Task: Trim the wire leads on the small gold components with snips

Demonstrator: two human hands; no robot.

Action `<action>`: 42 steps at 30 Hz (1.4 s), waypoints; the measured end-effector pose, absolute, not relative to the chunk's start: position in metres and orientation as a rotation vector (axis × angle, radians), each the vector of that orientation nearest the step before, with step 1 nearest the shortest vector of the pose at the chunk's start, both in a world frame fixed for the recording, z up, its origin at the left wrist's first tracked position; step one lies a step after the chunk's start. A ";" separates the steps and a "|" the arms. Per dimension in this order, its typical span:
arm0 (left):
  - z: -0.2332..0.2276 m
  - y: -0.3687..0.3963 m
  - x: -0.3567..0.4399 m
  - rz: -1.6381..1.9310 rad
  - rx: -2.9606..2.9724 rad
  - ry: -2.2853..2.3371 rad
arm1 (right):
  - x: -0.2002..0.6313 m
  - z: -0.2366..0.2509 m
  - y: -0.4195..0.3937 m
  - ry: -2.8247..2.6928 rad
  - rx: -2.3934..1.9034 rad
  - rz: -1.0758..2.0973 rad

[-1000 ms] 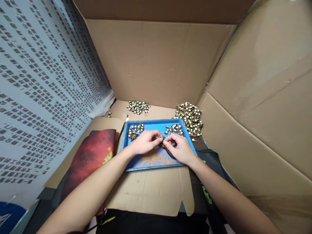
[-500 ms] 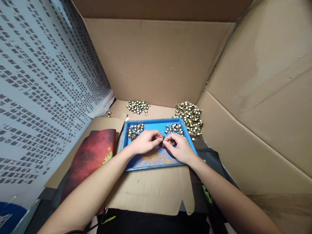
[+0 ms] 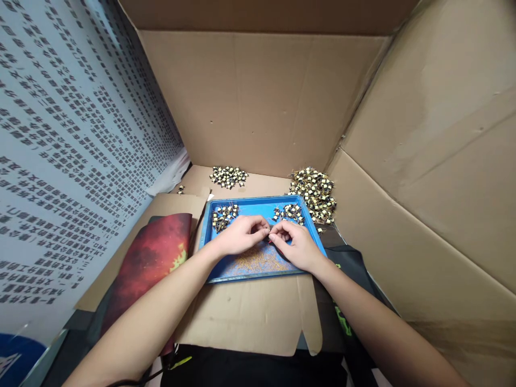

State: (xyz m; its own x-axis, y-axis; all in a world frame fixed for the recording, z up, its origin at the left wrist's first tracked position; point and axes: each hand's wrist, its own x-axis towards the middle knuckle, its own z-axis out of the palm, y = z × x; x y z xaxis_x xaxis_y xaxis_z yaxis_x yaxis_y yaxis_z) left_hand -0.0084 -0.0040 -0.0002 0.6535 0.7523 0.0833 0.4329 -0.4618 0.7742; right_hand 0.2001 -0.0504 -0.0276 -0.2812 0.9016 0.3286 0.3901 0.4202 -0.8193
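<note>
Little has shifted since the earlier frame: both hands stay together over the blue tray [image 3: 209, 236], the red-handled tool now mostly hidden. Left hand [image 3: 241, 234] and right hand [image 3: 296, 246] meet fingertip to fingertip, pinching one tiny part [image 3: 269, 233] above the tray's middle. Two small heaps lie in the tray, left [image 3: 223, 216] and right [image 3: 287, 213], with wire clippings [image 3: 258, 261] near its front. Two more piles sit behind, small [image 3: 228, 176] and large [image 3: 314, 194], so plenty seems left.

The right hand [image 3: 296, 244] has closed over the red-handled tool, hiding its red, fingertips nearer the left hand [image 3: 242, 234].
</note>
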 end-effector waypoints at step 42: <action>0.000 -0.005 -0.007 0.532 2.209 0.912 | 0.200 -0.029 -0.049 -1.862 -1.107 0.784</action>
State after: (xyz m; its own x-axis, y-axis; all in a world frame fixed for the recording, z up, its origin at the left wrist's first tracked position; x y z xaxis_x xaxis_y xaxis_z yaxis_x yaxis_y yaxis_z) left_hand -0.0069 -0.0052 0.0002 0.6706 0.7337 0.1090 0.4559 -0.5236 0.7198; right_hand 0.2002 -0.0491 -0.0293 -0.2833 0.9014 0.3275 0.3953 0.4209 -0.8165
